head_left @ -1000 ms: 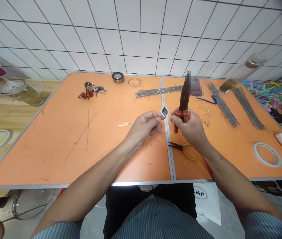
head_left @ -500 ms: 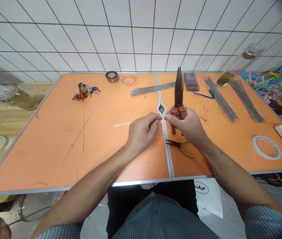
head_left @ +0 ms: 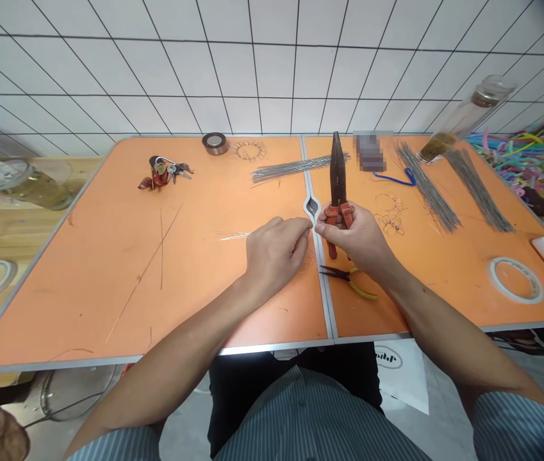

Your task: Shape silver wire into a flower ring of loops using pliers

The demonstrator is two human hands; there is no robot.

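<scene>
My right hand [head_left: 362,238] holds pliers with red handles [head_left: 337,186], their dark jaws pointing up; its thumb and forefinger are pinched together. My left hand [head_left: 277,251] is closed beside it, fingertips pinched close to the right fingertips. Whatever lies between the left fingertips is too small to make out. Thin short wires [head_left: 233,237] lie just left of my left hand. Below my right hand, small pliers with yellow handles [head_left: 346,275] rest across the table's metal seam. Behind the hands lies a bundle of grey wires [head_left: 286,169].
On the orange table [head_left: 84,256] are keys [head_left: 168,171], dark tape [head_left: 214,143], a wire ring [head_left: 248,150], two more wire bundles [head_left: 428,186] and a white ring [head_left: 516,280]. A tilted glass bottle [head_left: 466,118] stands at the back right, near colourful strips [head_left: 516,160].
The red-handled pliers have tilted slightly to the left in my right hand. My left hand has turned a little, its fingers closer together. The view has shifted slightly.
</scene>
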